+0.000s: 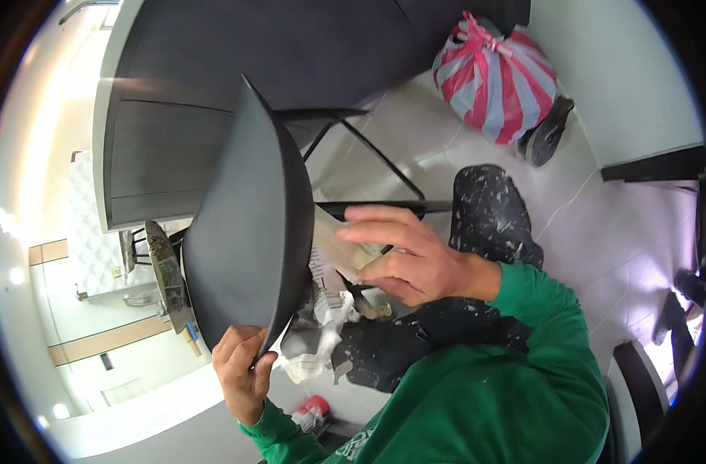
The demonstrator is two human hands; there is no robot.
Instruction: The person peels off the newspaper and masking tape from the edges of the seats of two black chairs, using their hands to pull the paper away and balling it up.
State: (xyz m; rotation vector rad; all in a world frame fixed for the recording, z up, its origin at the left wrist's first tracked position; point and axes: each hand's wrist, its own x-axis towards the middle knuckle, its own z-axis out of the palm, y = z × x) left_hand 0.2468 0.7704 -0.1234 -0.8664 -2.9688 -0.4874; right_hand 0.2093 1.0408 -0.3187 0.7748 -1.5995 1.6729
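A dark grey moulded chair seat (241,216) stands tilted in front of me, its curved rim facing right. My left hand (243,367) grips the lower rim, thumb on one side and fingers on the other. Black metal chair legs (376,155) extend behind the seat. By the seat's right side, my right hand (407,255) has its fingers bent around a pale, translucent strip of wrapping (333,236); the fingers partly hide it. Crumpled printed paper (314,329) hangs below the strip, between the seat and my lap.
A large dark panel (167,155) with a pale edge rises behind the chair. A red-and-white striped bag (496,81), tied at the top, sits on the tiled floor beside a dark shoe (550,131). A round-topped stool (167,274) is left of the seat. Dark furniture (654,166) borders the right.
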